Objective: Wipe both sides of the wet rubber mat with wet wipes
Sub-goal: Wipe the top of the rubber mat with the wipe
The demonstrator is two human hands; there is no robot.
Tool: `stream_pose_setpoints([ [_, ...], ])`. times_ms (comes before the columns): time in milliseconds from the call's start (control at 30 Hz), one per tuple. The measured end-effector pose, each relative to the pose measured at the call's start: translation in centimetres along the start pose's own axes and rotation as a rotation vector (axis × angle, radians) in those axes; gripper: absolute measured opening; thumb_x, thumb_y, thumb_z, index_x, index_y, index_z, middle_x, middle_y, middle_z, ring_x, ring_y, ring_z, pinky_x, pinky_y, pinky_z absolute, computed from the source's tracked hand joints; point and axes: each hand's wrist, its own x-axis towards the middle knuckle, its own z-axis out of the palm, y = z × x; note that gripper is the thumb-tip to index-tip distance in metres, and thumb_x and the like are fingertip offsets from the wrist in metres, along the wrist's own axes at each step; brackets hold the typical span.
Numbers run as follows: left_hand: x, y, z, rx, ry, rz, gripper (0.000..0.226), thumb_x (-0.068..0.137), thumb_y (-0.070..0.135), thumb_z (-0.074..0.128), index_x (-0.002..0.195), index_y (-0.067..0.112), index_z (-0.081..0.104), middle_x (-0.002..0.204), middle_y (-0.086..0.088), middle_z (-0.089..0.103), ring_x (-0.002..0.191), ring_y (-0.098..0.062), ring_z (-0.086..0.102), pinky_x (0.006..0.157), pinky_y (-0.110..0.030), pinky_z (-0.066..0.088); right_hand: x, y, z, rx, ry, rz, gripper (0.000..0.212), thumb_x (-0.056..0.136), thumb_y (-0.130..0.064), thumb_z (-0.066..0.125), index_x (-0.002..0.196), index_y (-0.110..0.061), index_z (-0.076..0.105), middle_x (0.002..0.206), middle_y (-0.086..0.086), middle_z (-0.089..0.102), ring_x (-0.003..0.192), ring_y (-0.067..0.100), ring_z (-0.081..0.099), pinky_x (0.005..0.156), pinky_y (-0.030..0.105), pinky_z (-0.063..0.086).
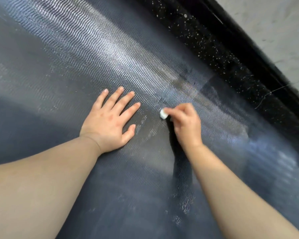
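Dark ribbed rubber mat lying flat, glistening wet, small balled white wet wipe touching it

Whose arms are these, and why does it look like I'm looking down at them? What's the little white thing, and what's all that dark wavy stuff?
There is no machine here, just a person. The camera sits on the person's head and looks down, so you see their two arms as if they were your own. The big dark sheet with fine wavy ridges is a rubber mat. Its shiny streaks look like wetness. The left hand lies flat on the mat with its fingers spread and holds nothing. The right hand pinches a small white wad, a wet wipe, right down at the mat's surface. Past the mat's far edge runs a black speckled strip, then a pale grey surface.
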Motion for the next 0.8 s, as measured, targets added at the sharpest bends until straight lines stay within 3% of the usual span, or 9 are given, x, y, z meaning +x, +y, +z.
stream_pose_setpoints([
  [100,0.0,-0.1,0.3,0.004,0.029,0.009,0.058,0.083,0.044,0.04,0.131,0.016,0.057,0.141,-0.011,0.048,0.132,-0.035,0.041,0.108,-0.055,0.027,6.8,3.2,-0.9,0.16,0.186,0.432,0.019,0.076,-0.014,0.07,0.087,0.001,0.067,0.068,-0.02,0.05,0.064,-0.004,0.048,0.061,0.006,0.035],
  [167,0.0,-0.1,0.4,0.008,0.04,0.014,0.057,0.083,0.044,0.041,0.13,0.017,0.057,0.141,-0.011,0.048,0.132,-0.034,0.041,0.108,-0.054,0.026,10.6,5.7,-1.6,0.179,0.322,0.627,0.029,0.076,-0.02,0.069,0.087,0.006,0.06,0.053,-0.024,0.047,0.052,-0.007,0.045,0.057,0.007,0.037],
  [233,-0.1,0.0,0.4,0.012,0.046,0.017,0.057,0.083,0.044,0.041,0.13,0.017,0.058,0.141,-0.011,0.048,0.132,-0.034,0.041,0.108,-0.054,0.025,12.4,6.9,-1.9,0.142,0.361,0.698,0.028,0.082,-0.016,0.062,0.098,0.008,0.061,0.057,-0.02,0.049,0.051,-0.008,0.046,0.056,0.006,0.038],
  [333,0.0,0.0,0.4,0.015,0.048,0.018,0.057,0.083,0.044,0.041,0.13,0.017,0.057,0.141,-0.011,0.048,0.133,-0.034,0.041,0.108,-0.054,0.025,10.5,5.7,-0.8,0.085,0.372,0.651,0.025,0.09,-0.014,0.054,0.109,-0.001,0.064,0.079,-0.013,0.044,0.065,-0.008,0.047,0.065,0.01,0.04],
  [400,0.0,0.0,0.4,0.014,0.046,0.015,0.057,0.083,0.044,0.041,0.131,0.017,0.057,0.141,-0.011,0.048,0.133,-0.034,0.041,0.108,-0.055,0.026,6.1,3.8,0.2,-0.038,0.322,0.467,0.024,0.089,-0.009,0.053,0.108,-0.011,0.069,0.088,-0.001,0.041,0.079,0.009,0.046,0.073,0.021,0.038],
  [533,0.0,0.0,0.2,0.015,0.033,0.008,0.058,0.083,0.045,0.04,0.131,0.016,0.057,0.141,-0.011,0.048,0.132,-0.035,0.041,0.108,-0.055,0.025,-4.5,-0.2,1.0,-0.002,0.167,0.259,0.032,0.079,0.001,0.058,0.105,-0.013,0.071,0.08,-0.001,0.041,0.072,0.006,0.041,0.069,0.017,0.036],
  [633,0.0,0.1,0.2,0.01,0.024,0.01,0.058,0.083,0.044,0.04,0.131,0.016,0.057,0.141,-0.011,0.048,0.132,-0.035,0.041,0.108,-0.055,0.027,-5.7,0.2,-0.3,0.008,0.002,0.131,0.033,0.076,0.003,0.059,0.102,-0.012,0.073,0.076,0.004,0.048,0.071,0.01,0.047,0.068,0.018,0.04],
  [733,0.0,0.1,0.3,0.014,0.029,0.014,0.058,0.083,0.044,0.04,0.131,0.015,0.057,0.141,-0.012,0.048,0.132,-0.035,0.041,0.107,-0.056,0.028,-0.2,2.9,-1.5,-0.082,0.044,0.166,0.03,0.074,0.007,0.061,0.096,-0.009,0.074,0.076,0.018,0.053,0.071,0.019,0.049,0.064,0.018,0.03],
  [800,0.0,0.0,0.4,0.014,0.033,0.015,0.058,0.083,0.044,0.041,0.131,0.015,0.057,0.141,-0.012,0.048,0.132,-0.035,0.041,0.108,-0.056,0.027,5.0,5.4,-2.3,-0.109,0.151,0.348,0.029,0.082,0.001,0.056,0.104,-0.011,0.072,0.089,0.02,0.058,0.081,0.025,0.055,0.067,0.015,0.029],
])
